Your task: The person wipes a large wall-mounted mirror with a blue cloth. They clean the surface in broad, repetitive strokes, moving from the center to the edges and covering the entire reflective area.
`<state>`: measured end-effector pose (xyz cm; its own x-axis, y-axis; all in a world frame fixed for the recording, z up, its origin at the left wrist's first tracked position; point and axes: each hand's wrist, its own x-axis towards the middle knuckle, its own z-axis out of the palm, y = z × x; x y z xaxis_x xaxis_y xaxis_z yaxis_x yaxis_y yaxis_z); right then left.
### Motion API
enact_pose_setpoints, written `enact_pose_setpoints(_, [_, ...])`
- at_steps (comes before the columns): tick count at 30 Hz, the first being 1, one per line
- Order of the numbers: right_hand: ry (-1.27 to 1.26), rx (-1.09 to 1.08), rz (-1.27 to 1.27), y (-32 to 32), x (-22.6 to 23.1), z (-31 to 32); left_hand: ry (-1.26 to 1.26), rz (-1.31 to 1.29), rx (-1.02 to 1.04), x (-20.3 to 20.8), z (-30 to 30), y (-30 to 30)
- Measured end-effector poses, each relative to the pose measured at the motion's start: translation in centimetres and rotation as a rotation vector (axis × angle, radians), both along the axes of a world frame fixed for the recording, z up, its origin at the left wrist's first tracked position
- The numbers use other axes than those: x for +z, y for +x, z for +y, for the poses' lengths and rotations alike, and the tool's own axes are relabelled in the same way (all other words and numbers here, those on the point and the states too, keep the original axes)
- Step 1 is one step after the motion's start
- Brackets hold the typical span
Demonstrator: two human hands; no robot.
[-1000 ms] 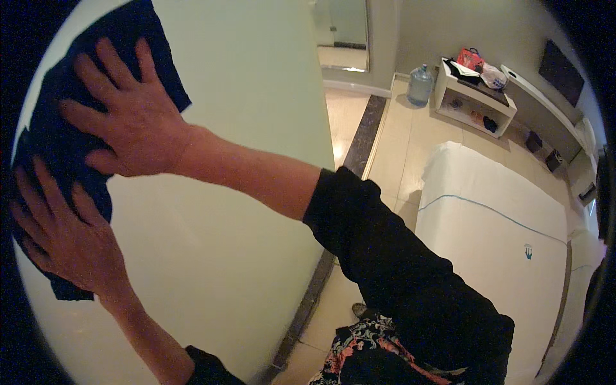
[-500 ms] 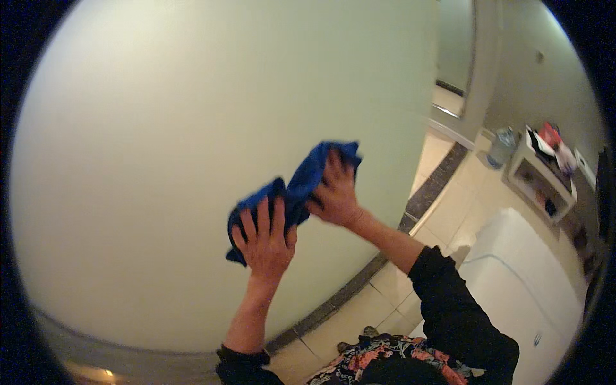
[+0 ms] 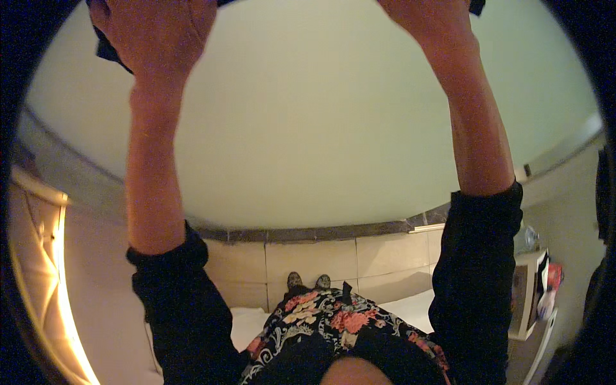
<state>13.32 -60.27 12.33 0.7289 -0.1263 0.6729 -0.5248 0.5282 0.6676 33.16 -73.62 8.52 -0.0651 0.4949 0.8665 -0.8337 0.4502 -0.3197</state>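
Both my arms reach up the pale frosted glass panel (image 3: 308, 115), wide apart. At the upper left my left hand (image 3: 157, 32) holds a blue cloth (image 3: 112, 52), whose dark edge sticks out beside the wrist. My right hand (image 3: 433, 19) is at the upper right, with a corner of the cloth showing past it. The top edge of the picture cuts off the fingers of both hands, and most of the cloth is out of sight.
A dark tile strip (image 3: 289, 233) runs along the panel's foot, with beige floor tiles (image 3: 385, 253) before it. To the right stand a small white cabinet (image 3: 527, 295) bearing red and white items and a clear plastic bottle (image 3: 530, 238). A lit strip (image 3: 64, 289) glows at the left.
My hands have moved up and far apart from near each other on the bunched cloth. The view has swung left and down, so my shoes and patterned clothing show more.
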Motion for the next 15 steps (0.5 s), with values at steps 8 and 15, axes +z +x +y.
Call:
enact_pose_setpoints(8, [0.899,0.129,-0.295,9.7,-18.1,-1.6,0.902,0.115,-0.214,-24.0,2.9,6.0])
enact_pose_setpoints(15, [1.665,0.113,-0.375,11.4,-25.9,-1.3,1.643,0.649,-0.857,-37.2,8.6,3.6])
